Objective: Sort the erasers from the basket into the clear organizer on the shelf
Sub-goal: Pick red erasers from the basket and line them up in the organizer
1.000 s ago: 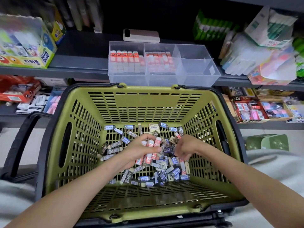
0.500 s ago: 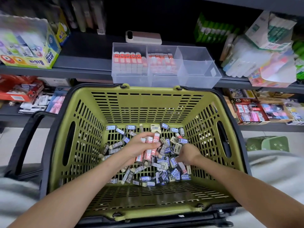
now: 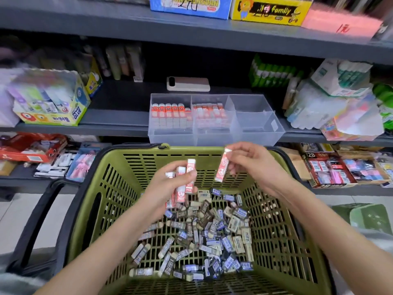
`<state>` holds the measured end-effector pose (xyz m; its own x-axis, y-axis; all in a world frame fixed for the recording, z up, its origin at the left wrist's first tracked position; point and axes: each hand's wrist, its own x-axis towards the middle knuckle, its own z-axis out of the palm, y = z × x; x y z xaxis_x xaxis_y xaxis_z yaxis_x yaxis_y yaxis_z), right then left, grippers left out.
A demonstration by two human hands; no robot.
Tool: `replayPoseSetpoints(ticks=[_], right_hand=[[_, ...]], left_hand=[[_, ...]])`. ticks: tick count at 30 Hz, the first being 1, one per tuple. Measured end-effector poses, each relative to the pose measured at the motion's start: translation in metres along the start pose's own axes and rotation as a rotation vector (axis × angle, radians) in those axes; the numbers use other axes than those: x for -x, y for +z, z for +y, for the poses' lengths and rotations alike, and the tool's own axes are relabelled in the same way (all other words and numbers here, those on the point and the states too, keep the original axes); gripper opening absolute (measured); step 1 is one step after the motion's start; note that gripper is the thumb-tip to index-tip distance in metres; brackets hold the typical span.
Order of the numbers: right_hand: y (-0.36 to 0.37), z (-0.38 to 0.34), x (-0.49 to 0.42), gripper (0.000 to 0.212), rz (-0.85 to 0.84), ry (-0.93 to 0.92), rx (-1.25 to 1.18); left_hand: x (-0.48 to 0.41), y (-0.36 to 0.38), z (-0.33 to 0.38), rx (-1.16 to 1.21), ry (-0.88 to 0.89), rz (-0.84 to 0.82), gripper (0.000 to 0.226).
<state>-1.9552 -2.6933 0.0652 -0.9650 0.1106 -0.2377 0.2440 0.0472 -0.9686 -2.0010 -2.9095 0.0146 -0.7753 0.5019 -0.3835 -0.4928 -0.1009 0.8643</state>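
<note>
I see my left hand [image 3: 168, 188] gripping a small bunch of red-and-white erasers [image 3: 189, 175] above the green basket [image 3: 148, 160]. My right hand [image 3: 255, 165] pinches a single red-and-white eraser [image 3: 222, 167] near it; the hands do not touch. Loose dark and pale erasers [image 3: 208, 231] lie heaped on the basket floor. The clear organizer [image 3: 214, 138] sits on the shelf [image 3: 119, 122] behind the basket, with red erasers standing in its left and middle sections.

Basket [image 3: 119, 209] near rim (off-frame below)
</note>
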Motion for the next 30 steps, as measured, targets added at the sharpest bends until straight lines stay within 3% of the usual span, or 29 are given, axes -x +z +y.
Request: replayPoseSetpoints(ticks=[3, 9, 15, 21, 27, 30], right_hand=[[-0.007, -0.025, -0.025, 0.01, 0.163, -0.135, -0.041], [-0.005, -0.051, -0.106, 0.006, 0.474, -0.291, 0.104], [-0.02, -0.06, -0.164, 0.007, 0.617, -0.329, 0.42], [-0.05, -0.065, -0.163, 0.013, 0.601, -0.345, 0.897], [-0.035, -0.058, -0.172, 0.017, 0.433, -0.446, 1.293], [-0.034, -0.056, -0.178, 0.014, 0.366, -0.361, 1.382]], left_hand=[[-0.003, 0.008, 0.029, -0.008, 0.075, -0.017, 0.04], [-0.021, 0.017, 0.079, -0.034, 0.21, 0.048, 0.057], [-0.042, 0.007, 0.111, -0.034, 0.327, 0.133, 0.036], [-0.058, 0.003, 0.116, -0.047, 0.331, 0.127, 0.035], [-0.071, 0.009, 0.109, -0.065, 0.296, 0.145, 0.059], [-0.076, 0.009, 0.106, -0.063, 0.279, 0.15, 0.059]])
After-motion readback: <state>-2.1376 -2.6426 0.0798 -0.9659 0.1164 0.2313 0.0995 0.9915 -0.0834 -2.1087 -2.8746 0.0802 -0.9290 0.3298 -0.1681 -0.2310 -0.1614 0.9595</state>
